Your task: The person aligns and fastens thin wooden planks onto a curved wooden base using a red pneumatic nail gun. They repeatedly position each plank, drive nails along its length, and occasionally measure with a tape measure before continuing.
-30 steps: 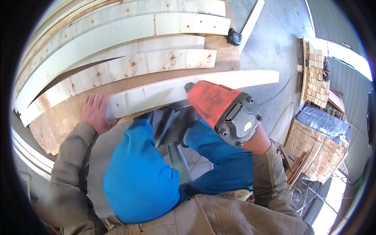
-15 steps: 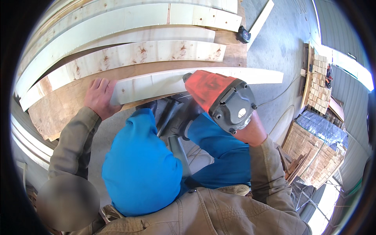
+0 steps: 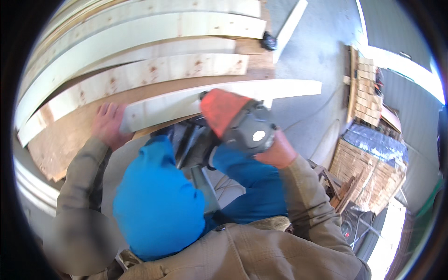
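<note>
A long pale board (image 3: 163, 103) lies along the near edge of a plywood-topped work surface (image 3: 56, 151). My left hand (image 3: 110, 125) grips the board at its left end, fingers over the top and close together. Over the board's middle I hold an orange-red and dark grey nail gun (image 3: 228, 114) in my right hand (image 3: 279, 150). Its handle is mostly hidden under the body, and its rear cap faces up. Motion smears the tool somewhat, and the spot where it meets the wood is out of sight.
More pale boards (image 3: 154, 72) lie side by side beyond the held one. A black tape measure (image 3: 269, 41) sits at their right end, beside a narrow strip (image 3: 290, 29). Stacked wood blocks (image 3: 364, 161), partly under plastic, stand right. My blue-clad legs (image 3: 158, 200) are below.
The whole view has shifted, so boards and stacks appear further left. The nail gun has turned slightly and sits lower against the board. My left hand keeps its place at the board's end.
</note>
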Demonstrator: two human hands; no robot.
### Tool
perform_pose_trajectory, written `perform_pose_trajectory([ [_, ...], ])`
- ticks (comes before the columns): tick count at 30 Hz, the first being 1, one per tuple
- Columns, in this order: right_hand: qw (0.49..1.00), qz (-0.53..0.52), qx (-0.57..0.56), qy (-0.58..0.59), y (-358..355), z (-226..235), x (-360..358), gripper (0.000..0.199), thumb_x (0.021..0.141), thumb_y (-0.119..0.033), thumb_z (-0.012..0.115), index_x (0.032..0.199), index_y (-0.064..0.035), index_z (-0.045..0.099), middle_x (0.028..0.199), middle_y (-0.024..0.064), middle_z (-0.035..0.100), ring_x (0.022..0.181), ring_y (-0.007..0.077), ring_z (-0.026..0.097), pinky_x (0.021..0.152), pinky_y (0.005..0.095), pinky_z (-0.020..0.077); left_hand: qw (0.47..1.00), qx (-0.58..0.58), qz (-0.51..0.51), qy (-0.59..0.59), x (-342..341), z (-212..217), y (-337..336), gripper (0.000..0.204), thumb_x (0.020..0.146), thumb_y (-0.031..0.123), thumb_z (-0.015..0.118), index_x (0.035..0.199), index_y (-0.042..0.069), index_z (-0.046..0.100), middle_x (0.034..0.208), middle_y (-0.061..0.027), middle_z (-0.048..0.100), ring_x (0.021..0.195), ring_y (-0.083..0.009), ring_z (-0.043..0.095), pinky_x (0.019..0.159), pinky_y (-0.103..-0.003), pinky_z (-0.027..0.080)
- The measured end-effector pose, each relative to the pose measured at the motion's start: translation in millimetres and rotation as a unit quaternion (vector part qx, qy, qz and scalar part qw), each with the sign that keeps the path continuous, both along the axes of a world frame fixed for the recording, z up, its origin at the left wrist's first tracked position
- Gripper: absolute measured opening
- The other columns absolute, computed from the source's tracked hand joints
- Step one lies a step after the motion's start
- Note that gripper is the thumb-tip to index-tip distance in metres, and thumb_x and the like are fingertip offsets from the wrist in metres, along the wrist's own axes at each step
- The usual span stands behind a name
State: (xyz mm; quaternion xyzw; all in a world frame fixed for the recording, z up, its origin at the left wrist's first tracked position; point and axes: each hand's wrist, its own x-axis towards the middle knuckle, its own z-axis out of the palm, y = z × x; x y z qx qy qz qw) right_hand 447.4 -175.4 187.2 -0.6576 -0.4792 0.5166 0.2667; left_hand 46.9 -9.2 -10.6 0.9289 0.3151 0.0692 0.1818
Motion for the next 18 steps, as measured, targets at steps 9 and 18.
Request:
perform_pose_trajectory([
  [9, 0.998, -0.009, 0.01, -0.063, 2.9, 4.3, -6.6, 0.054, 0.078, -0.006, 0.083, 0.128, 0.0008, 0.065, 0.112, 0.0224, 0.075, 0.106, 0.0338, 0.074, 0.092, 0.0385, 0.0577, 1.0, -0.008, -0.005, 0.013, 0.9, -2.5, 2.0, 0.069, 0.066, 0.026, 0.087, 0.126, 0.007, 0.06, 0.107, -0.0141, 0.058, 0.101, -0.0366, 0.057, 0.091, -0.048, 0.048],
  [18, 0.989, 0.052, 0.05, -0.126, -11.1, -19.9, 9.0, 0.044, 0.072, -0.002, 0.082, 0.113, 0.0019, 0.068, 0.104, 0.019, 0.074, 0.097, 0.033, 0.073, 0.087, 0.0376, 0.057, 1.0, 0.002, -0.002, 0.005, 3.7, 11.4, 1.6, 0.07, 0.065, 0.028, 0.088, 0.125, 0.005, 0.06, 0.107, -0.0114, 0.057, 0.103, -0.0332, 0.057, 0.095, -0.047, 0.049],
])
